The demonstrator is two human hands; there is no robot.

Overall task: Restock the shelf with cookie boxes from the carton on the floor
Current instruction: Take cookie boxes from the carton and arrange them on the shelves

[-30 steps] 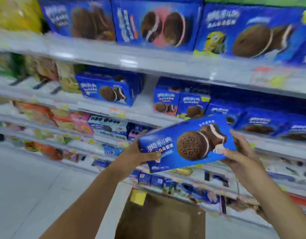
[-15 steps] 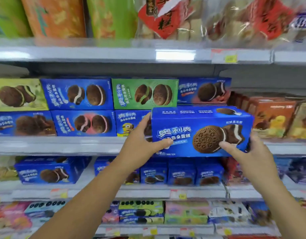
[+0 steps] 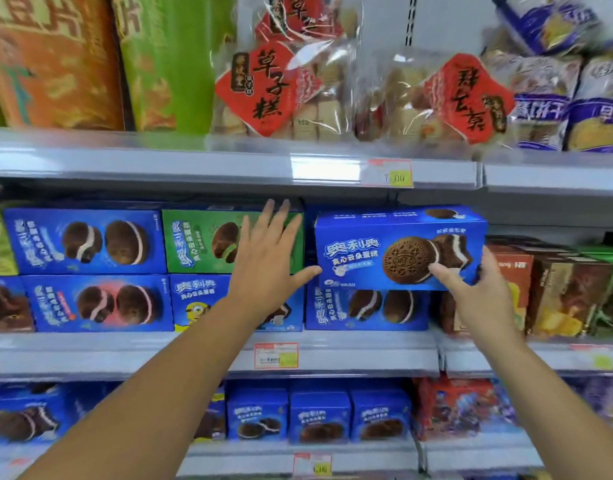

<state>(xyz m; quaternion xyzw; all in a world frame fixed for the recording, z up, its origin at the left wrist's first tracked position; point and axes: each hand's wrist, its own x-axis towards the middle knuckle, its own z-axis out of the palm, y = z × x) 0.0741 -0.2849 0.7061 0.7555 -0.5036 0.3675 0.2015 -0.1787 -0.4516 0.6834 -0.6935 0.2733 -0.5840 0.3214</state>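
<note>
Where the box point(image 3: 398, 249) sits: level, front face out, directly over a lower box point(image 3: 367, 311) on the middle shelf point(image 3: 350, 355).
Right hand point(image 3: 471, 289): grips the box's right end, thumb across the front, fingers wrapped round the side.
Left hand point(image 3: 267, 258): fingers straight and spread, holding nothing, in front of a green box point(image 3: 197, 242); thumb tip by the box's lower left corner, possibly touching.
Above: bags point(image 3: 281, 81) with red labels.
</note>
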